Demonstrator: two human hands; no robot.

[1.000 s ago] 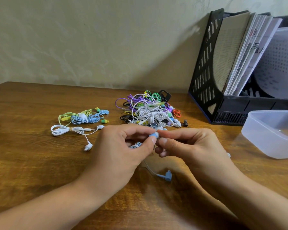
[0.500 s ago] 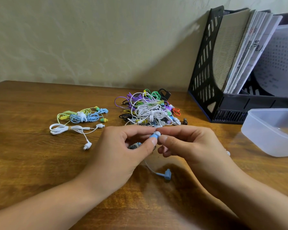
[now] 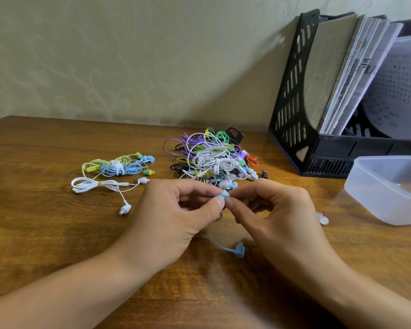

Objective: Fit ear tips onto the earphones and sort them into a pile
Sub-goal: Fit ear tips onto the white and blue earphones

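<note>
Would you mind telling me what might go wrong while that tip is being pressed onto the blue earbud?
1. The small ear tip, pinched between the left hand and right hand, could slip and drop into the tangled earphone pile just behind.
2. The right wrist could brush the loose tips beside it off the table.

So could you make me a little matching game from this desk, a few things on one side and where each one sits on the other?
Things:
1. blue earbud
2. clear plastic tub
3. black file rack
4. white bundled earphones

Places:
A. standing at the back right against the wall
B. lying on the table at the left, nearest of the small left pile
C. pinched between the fingers of the left hand and right hand
D. at the right edge, in front of the rack

Pairs: 1-C, 2-D, 3-A, 4-B
</note>
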